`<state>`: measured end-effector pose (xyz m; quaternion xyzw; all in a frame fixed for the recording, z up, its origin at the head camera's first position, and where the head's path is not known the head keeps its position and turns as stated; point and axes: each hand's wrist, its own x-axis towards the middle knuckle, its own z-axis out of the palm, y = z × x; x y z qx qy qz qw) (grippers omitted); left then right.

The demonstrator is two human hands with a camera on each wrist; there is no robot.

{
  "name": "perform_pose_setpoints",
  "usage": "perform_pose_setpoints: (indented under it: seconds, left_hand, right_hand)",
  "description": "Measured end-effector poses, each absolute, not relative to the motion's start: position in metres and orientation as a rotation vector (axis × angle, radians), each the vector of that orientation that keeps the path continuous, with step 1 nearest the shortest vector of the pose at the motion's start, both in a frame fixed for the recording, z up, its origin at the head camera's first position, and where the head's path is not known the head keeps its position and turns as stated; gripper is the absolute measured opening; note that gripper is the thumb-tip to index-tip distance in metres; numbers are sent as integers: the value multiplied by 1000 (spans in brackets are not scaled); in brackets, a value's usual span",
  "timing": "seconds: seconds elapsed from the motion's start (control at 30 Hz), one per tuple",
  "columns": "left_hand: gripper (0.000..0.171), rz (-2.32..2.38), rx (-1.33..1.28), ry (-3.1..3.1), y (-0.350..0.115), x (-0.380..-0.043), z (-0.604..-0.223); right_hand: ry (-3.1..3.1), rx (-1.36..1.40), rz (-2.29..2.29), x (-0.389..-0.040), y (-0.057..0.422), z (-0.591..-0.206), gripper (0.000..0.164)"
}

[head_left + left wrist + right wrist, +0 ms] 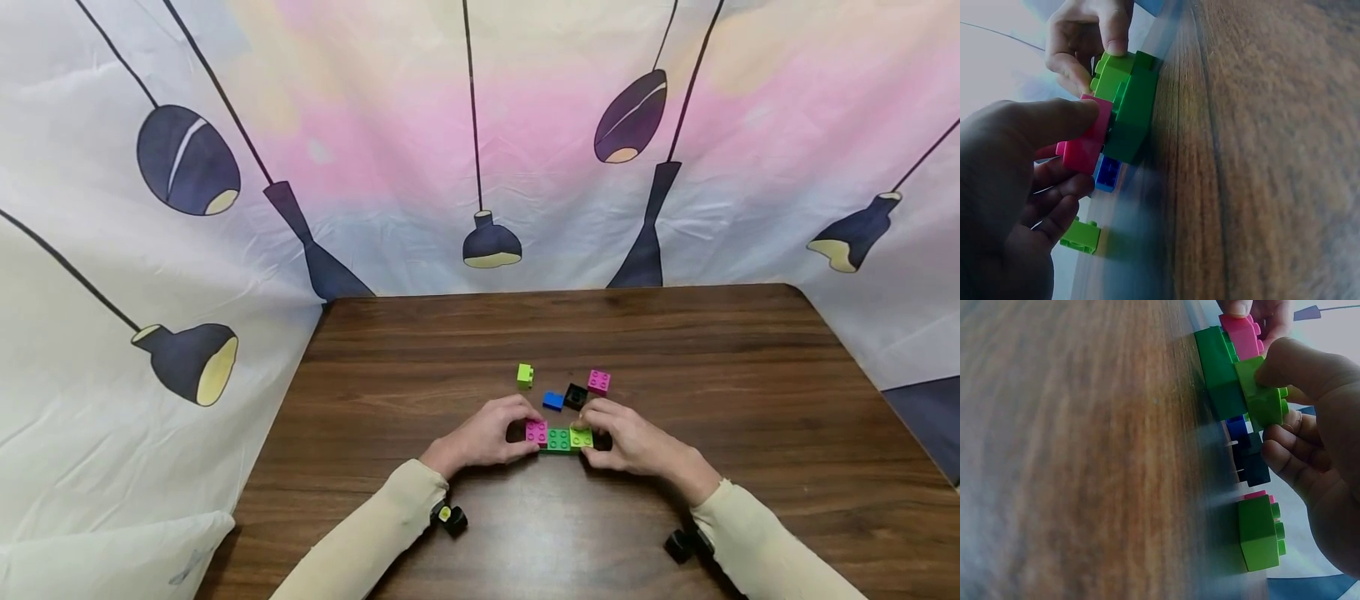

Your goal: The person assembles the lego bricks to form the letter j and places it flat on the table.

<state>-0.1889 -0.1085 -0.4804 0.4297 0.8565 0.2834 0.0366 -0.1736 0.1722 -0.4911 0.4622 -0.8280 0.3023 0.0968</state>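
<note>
A long green brick (558, 439) lies near the middle of the table, its studs showing between two smaller bricks. At its left end is a pink brick (1088, 144), which my left hand (498, 432) pinches between thumb and fingers. My right hand (630, 437) pinches the lime green brick (1259, 394) at the other end. In the left wrist view, the pink brick appears slightly tilted against the long one; whether it is pressed fully down I cannot tell.
Behind the hands lie a blue brick (552, 401), a black brick (575, 396), a pink brick (598, 382) and a lime brick on its side (525, 376). The right wrist view shows another green brick (1260, 532). A printed cloth (420, 167) hangs behind the wooden table (375, 350).
</note>
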Motion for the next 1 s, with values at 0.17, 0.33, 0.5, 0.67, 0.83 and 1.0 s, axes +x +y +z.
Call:
perform_pose_setpoints:
  seconds: [0.17,0.33,0.5,0.67,0.83,1.0]
  left_hand:
    - [32,865,1338,2631,-109,-188,-482]
    - [32,866,1337,2638,-108,-188,-483]
    - [32,851,1332,2635,-108,-187,-481]
    - [31,841,1326,2636,-107,-187,-482]
    - [31,853,1338,2644,-106,-186,-482]
    - [31,832,1318,2658,-105,-184,-480]
  right_hand:
    - [-2465,1361,906,-172,171,-492,24]
    - [-2454,1364,915,-173,170,-492,24]
    - [-2461,1365,912,-173,170,-492,23]
    - [-2455,1369,915,-172,170,-492,23]
    - [-2437,1371,914,-172,170,-491,23]
    - [-2434,1371,919,-172,170,-492,23]
